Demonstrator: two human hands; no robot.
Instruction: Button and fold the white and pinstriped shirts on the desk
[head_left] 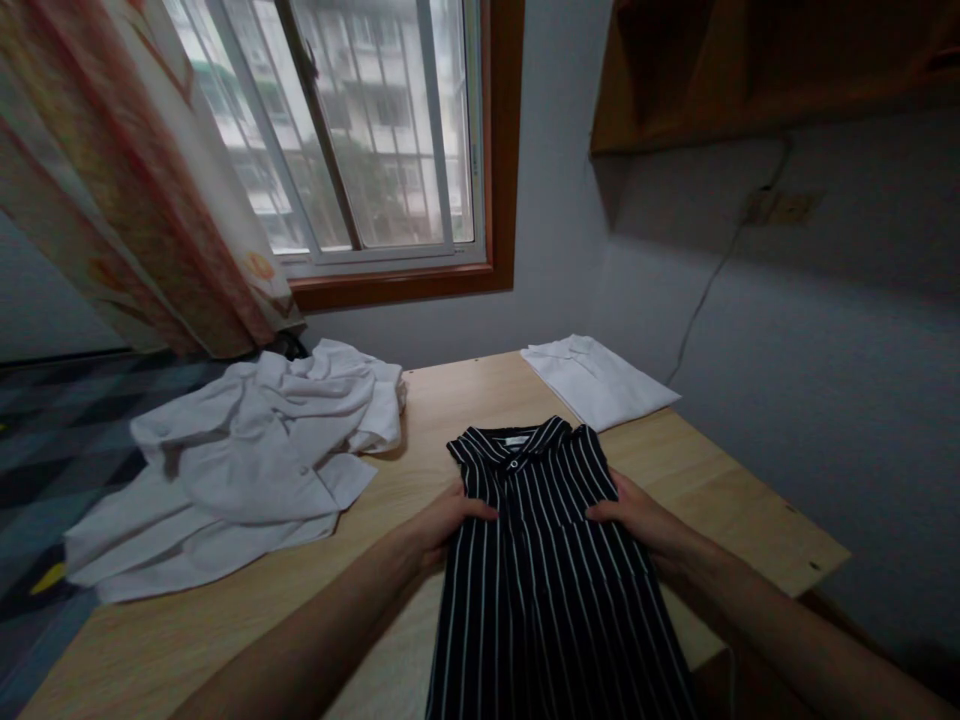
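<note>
A black shirt with white stripes point(544, 570) is in front of me, its buttoned collar pointing away and its sides tucked into a narrow shape. My left hand point(446, 520) grips its left edge below the collar, thumb on top and fingers hidden underneath. On the opposite edge, my right hand point(634, 510) holds the shirt the same way. The lower end of the shirt runs out of view at the bottom.
A rumpled white garment point(262, 460) lies on the left of the wooden table point(435, 400). At the back right is a folded white shirt point(600, 385). A checkered cloth surface point(37, 440) borders the table's left side; a wall with a hanging cord point(705, 290) stands right.
</note>
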